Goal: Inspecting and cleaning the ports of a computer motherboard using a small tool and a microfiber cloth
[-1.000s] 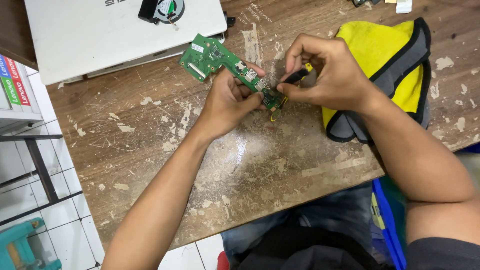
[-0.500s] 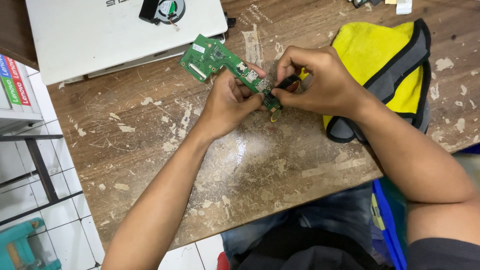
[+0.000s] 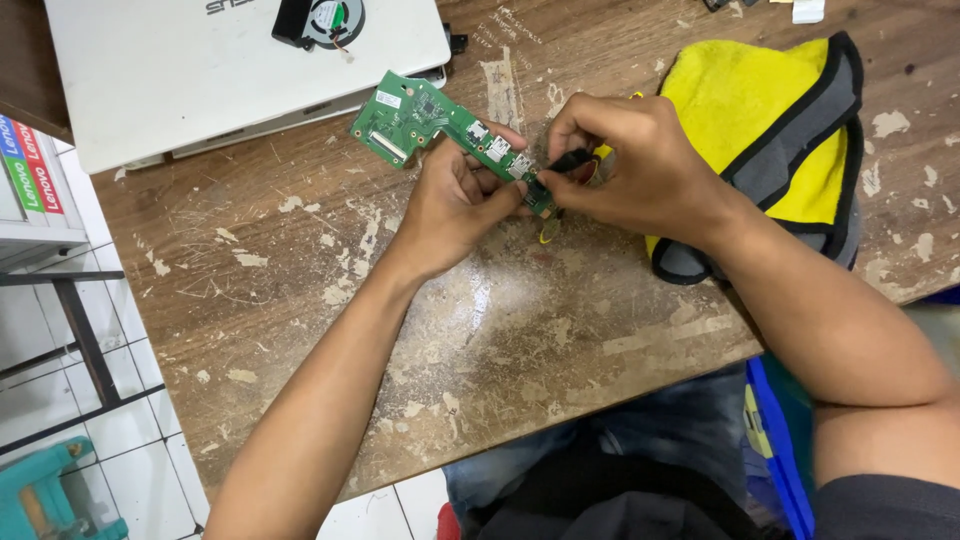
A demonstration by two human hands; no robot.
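Observation:
My left hand (image 3: 455, 200) grips a long green circuit board (image 3: 420, 115) with several metal ports along one edge, holding it tilted above the worn wooden table (image 3: 300, 300). My right hand (image 3: 630, 165) pinches a small black part (image 3: 570, 158) against the board's near end. Fingers of both hands hide that end of the board. A small yellowish ring-like piece (image 3: 550, 232) lies on the table just below the hands.
A closed white laptop (image 3: 200, 70) lies at the back left with a black fan (image 3: 320, 20) on it. A yellow and grey cloth (image 3: 770, 130) lies to the right. White shelving (image 3: 30, 180) and tiled floor are at the left.
My right hand has shifted slightly left toward the board's end, and the black part now sits closer against the board. The left hand and board have barely moved.

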